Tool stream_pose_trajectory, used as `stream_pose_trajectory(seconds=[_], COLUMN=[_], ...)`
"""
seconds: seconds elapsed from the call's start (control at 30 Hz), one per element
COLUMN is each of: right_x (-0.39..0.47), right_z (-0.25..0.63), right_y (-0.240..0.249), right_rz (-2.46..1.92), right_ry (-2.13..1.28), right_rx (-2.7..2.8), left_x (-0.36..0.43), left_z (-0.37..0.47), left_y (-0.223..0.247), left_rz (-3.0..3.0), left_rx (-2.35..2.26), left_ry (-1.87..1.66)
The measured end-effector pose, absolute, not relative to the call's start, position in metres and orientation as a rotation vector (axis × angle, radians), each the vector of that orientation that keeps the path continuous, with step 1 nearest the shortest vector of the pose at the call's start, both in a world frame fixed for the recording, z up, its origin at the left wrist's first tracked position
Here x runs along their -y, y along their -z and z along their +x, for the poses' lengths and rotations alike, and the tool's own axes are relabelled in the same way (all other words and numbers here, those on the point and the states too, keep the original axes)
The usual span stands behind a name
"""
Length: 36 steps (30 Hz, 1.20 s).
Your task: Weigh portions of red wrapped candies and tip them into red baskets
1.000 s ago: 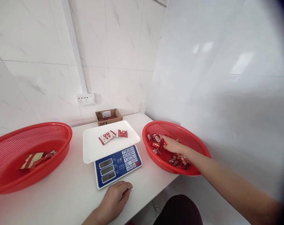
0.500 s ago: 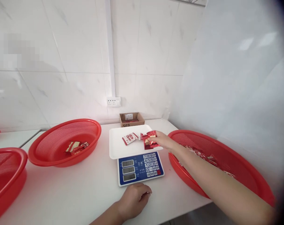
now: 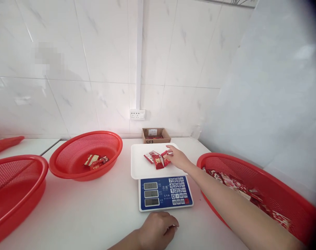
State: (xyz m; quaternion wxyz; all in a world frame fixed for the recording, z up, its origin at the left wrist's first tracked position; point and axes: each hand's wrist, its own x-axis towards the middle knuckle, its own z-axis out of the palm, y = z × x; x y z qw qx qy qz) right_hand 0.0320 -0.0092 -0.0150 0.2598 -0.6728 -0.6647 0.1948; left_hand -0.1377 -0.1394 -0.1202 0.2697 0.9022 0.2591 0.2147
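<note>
A white weighing tray (image 3: 139, 170) sits on a scale with a blue keypad panel (image 3: 163, 205). On the tray lie a few red and white packets (image 3: 158, 161). My right hand (image 3: 179, 159) is over the tray's right side, thumb and fingers apart, its fingertips beside the rightmost red packet (image 3: 165, 157). Below the scale's front edge, my left hand (image 3: 159, 229) rests on the table with fingers curled; whether it holds anything is hidden.
Red baskets stand left (image 3: 87, 175), far left (image 3: 19, 208) and right (image 3: 251, 170); the left and right ones hold packets. A cardboard box (image 3: 156, 140) is behind the tray, near the wall socket (image 3: 137, 115).
The red packets that my right hand held now lie on the tray against the white one, and its fingers have opened. The whole view has shifted, with the scale further right.
</note>
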Motion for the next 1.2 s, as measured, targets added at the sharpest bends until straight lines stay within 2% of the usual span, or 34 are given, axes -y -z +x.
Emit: stream_pose_trajectory(seconds=[0.17,0.3,0.57,0.7,0.87,1.03,1.13,1.2], right_x=[0.009,0.010,0.018,0.031,0.058,0.095,0.118,0.130], right_z=[0.045,0.057,0.068,0.083,0.138,0.215,0.233,0.227], right_y=[0.022,0.035,0.029,0.014,0.005,0.015,0.024,0.031], right_rz=[-1.846,-1.831,-2.141,-2.100,-2.058,-2.295,-2.464,-2.413], right_ry=[-0.233,-0.300,-0.096,-0.016,-0.066,-0.012,0.122,-0.003], right_rx=[2.055,2.158,2.018,1.947,1.751,1.674,1.680,1.802], left_x=[0.137,0.137,0.139,0.140,0.142,0.143,0.142,0.141], left_z=[-0.136,-0.135,-0.137,-0.139,-0.140,-0.137,-0.134,-0.133], left_y=[0.127,0.129,0.123,0.116,0.113,0.117,0.119,0.119], left_rz=[2.443,2.445,2.448,2.446,2.443,2.420,2.415,2.404], left_rx=[-0.690,-0.692,-0.692,-0.692,-0.694,-0.671,-0.674,-0.667], left_ry=[-0.572,-0.572,-0.580,-0.540,-0.537,-0.536,-0.532,-0.527])
